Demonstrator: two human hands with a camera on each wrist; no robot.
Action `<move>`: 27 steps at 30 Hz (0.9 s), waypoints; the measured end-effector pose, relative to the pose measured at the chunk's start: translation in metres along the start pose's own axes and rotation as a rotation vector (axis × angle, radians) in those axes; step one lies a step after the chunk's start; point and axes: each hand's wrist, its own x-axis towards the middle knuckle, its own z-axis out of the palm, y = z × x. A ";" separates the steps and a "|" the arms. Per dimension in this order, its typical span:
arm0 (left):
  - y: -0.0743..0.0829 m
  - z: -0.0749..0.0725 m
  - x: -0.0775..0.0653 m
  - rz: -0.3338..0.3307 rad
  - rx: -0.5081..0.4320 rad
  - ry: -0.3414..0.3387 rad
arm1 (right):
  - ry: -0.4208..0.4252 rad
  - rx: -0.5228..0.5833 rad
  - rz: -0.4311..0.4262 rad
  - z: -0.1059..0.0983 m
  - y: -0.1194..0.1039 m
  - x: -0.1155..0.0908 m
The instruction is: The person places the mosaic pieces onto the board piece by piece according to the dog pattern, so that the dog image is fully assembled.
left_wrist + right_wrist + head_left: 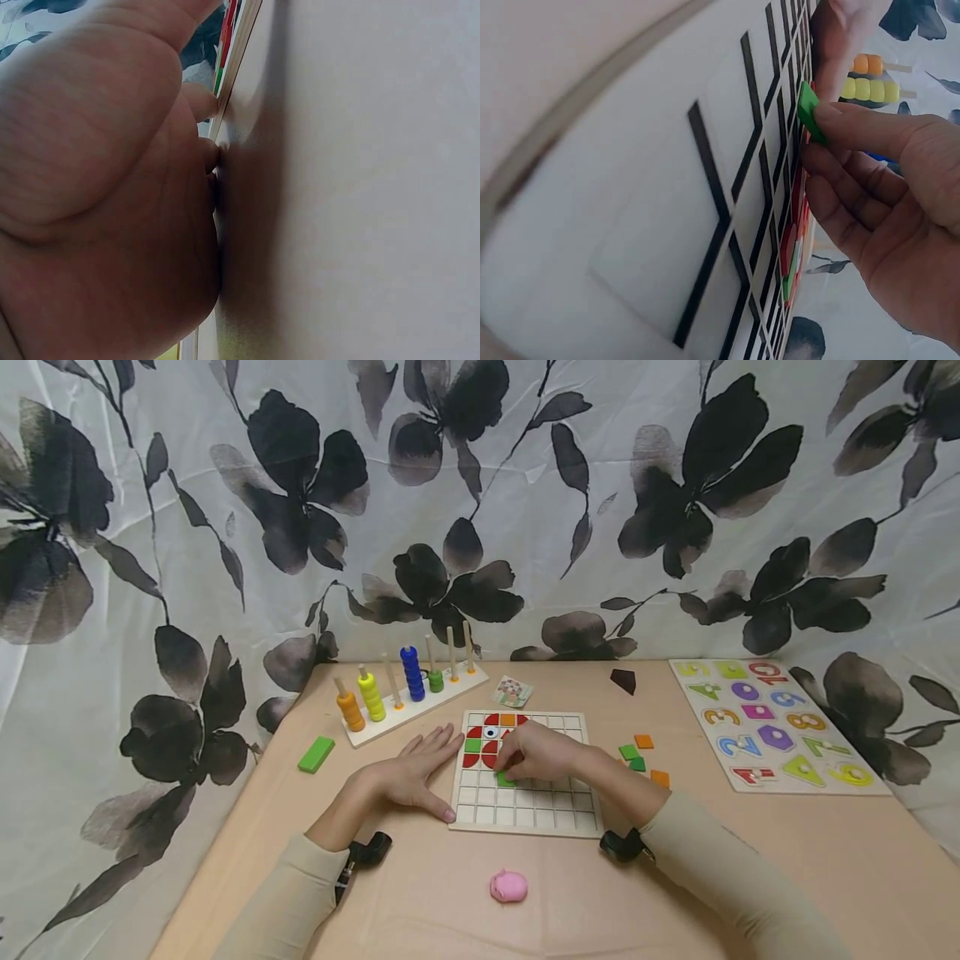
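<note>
A white grid board [480, 817] lies mid-table, its upper left cells filled with red, green, orange and white tiles. My right hand [543, 752] is over those cells and pinches a green square tile [808, 112] between thumb and fingers, tilted against the grid in the right wrist view. My left hand [412, 777] lies with its fingers spread along the board's left edge, the thumb at the lower left corner. In the left wrist view the palm [105, 150] faces the camera beside the board's edge.
Loose orange [660, 778] and green tiles [628, 752] lie right of the board. Behind stands a peg stacker [405, 710] with coloured rings. A green block [316, 755], a picture card [513, 692], a dark piece [623, 681], a number puzzle [780, 727] and a pink object [508, 886] surround it.
</note>
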 end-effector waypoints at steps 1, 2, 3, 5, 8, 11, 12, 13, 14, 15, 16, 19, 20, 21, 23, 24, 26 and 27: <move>0.000 0.000 0.000 0.000 -0.001 -0.001 | 0.000 -0.020 -0.001 0.000 -0.001 0.000; 0.000 0.000 0.000 -0.001 -0.003 -0.001 | 0.001 -0.043 -0.002 0.000 -0.001 0.000; 0.000 0.000 0.000 -0.001 -0.005 -0.002 | 0.001 -0.062 -0.003 0.001 -0.001 0.001; 0.000 0.000 0.000 -0.003 -0.007 -0.004 | -0.003 -0.089 0.005 0.002 0.000 0.001; 0.000 -0.001 0.000 -0.005 -0.009 -0.006 | -0.012 -0.104 0.017 0.003 0.001 0.002; 0.000 -0.001 0.001 -0.001 -0.010 -0.004 | -0.014 -0.101 0.022 0.004 0.001 0.001; 0.000 -0.001 0.001 -0.001 -0.009 -0.005 | -0.011 -0.097 0.019 0.003 0.001 0.000; 0.000 -0.001 0.001 0.000 -0.008 -0.004 | -0.005 -0.096 0.013 0.002 0.001 -0.001; -0.001 -0.001 0.001 0.000 -0.008 -0.003 | 0.002 -0.091 0.012 0.001 0.001 -0.003; -0.001 -0.001 0.001 -0.001 -0.006 -0.002 | 0.009 -0.084 0.014 -0.001 0.002 -0.006; -0.001 -0.001 0.001 -0.001 -0.004 -0.001 | 0.022 -0.079 0.017 -0.004 0.003 -0.010; -0.001 0.000 0.002 -0.001 0.002 0.003 | 0.084 -0.066 0.030 -0.015 0.006 -0.026; -0.001 0.000 0.002 -0.001 0.001 0.003 | 0.112 -0.058 0.034 -0.020 0.007 -0.033; -0.002 0.000 0.002 -0.001 0.002 0.003 | 0.140 -0.048 0.042 -0.025 0.008 -0.040; -0.002 0.000 0.002 -0.002 -0.002 0.004 | 0.199 -0.031 0.057 -0.035 0.010 -0.055; -0.002 0.000 0.002 -0.003 -0.002 0.004 | 0.228 -0.024 0.064 -0.041 0.012 -0.063; -0.002 0.000 0.002 -0.004 -0.003 0.005 | 0.279 -0.009 0.066 -0.051 0.017 -0.076; -0.002 0.001 0.002 -0.004 -0.003 0.006 | 0.298 -0.004 0.071 -0.056 0.019 -0.083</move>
